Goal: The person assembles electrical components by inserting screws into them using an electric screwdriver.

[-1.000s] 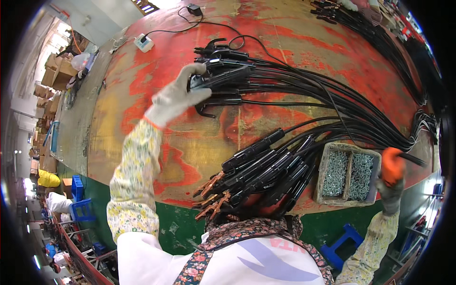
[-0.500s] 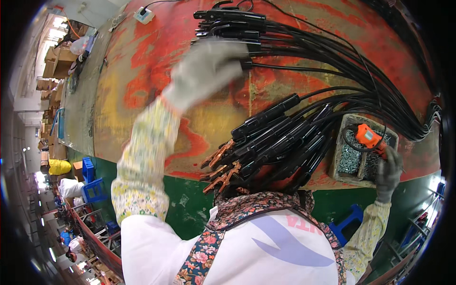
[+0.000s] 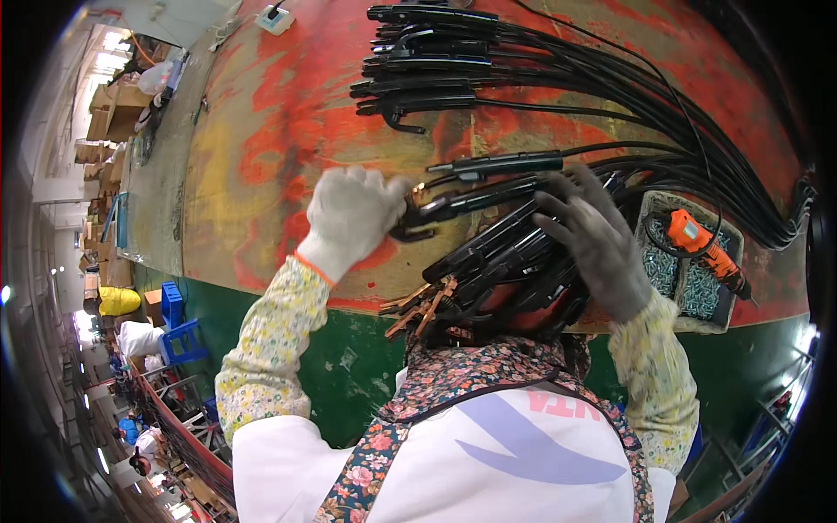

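Note:
My left hand (image 3: 353,212), in a whitish glove, is closed around the jaw end of a black welding electrode holder (image 3: 488,197). At that holder's cable end, my grey-gloved right hand (image 3: 600,244) has its fingers apart, slightly blurred; whether they touch the handle is hard to tell. Another black holder (image 3: 506,164) lies just beyond it. Closer to me rests a bundle of similar holders (image 3: 514,257) with copper-coloured jaws (image 3: 427,305) pointing left, partly hidden by my right hand. An orange electric screwdriver (image 3: 711,253) lies across a box of screws (image 3: 647,261).
A second row of black holders (image 3: 436,61) lies at the far side of the worn red table (image 3: 288,131), their cables (image 3: 663,113) sweeping right. A thin black cord (image 3: 645,74) crosses them. Blue plastic stools (image 3: 181,342) stand on the green floor at left.
My left hand has come nearer from the far row and now grips a holder's jaw end. My right hand has left the orange screwdriver and moved left to the near bundle.

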A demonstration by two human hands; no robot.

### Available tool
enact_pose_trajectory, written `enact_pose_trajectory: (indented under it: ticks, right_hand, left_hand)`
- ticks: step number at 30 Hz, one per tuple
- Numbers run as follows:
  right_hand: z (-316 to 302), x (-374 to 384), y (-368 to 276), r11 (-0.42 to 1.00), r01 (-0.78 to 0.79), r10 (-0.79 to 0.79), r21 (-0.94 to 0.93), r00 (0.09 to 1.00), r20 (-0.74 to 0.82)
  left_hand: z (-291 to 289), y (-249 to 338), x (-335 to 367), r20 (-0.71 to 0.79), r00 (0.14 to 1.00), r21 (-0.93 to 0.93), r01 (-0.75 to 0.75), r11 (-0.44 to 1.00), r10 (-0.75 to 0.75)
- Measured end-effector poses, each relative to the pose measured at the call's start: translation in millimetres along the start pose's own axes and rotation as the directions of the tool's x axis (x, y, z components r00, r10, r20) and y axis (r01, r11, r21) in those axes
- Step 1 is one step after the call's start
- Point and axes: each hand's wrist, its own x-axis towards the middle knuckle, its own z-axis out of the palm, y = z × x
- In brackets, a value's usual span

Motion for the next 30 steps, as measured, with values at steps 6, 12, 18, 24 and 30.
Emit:
enact_pose_trajectory:
  ticks: [6,12,18,24,30]
  right_hand:
    - [2,51,51,0.873,-0.159,0.203,0.460,0.978,-0.048]
    - [17,71,59,0.853,-0.200,0.276,0.483,0.957,-0.091]
    - [24,76,62,0.844,-0.194,0.293,0.500,0.948,-0.126]
    - [17,73,46,0.715,-0.071,0.328,0.695,0.913,-0.244]
    - [9,74,10,0.634,0.197,-0.069,0.748,0.978,-0.199]
  left_hand:
    - [-1,-1,6,-0.354,0.931,-0.290,-0.201,0.936,0.091]
    - [15,17,11,-0.240,0.960,-0.288,0.071,0.955,-0.144]
    - [1,2,17,-0.124,0.984,-0.260,0.088,0.962,-0.124]
    - [-68,-9,5,-0.281,0.937,-0.657,-0.032,0.753,-0.206]
    - [-89,8,-2,-0.216,0.944,-0.672,0.041,0.739,-0.249]
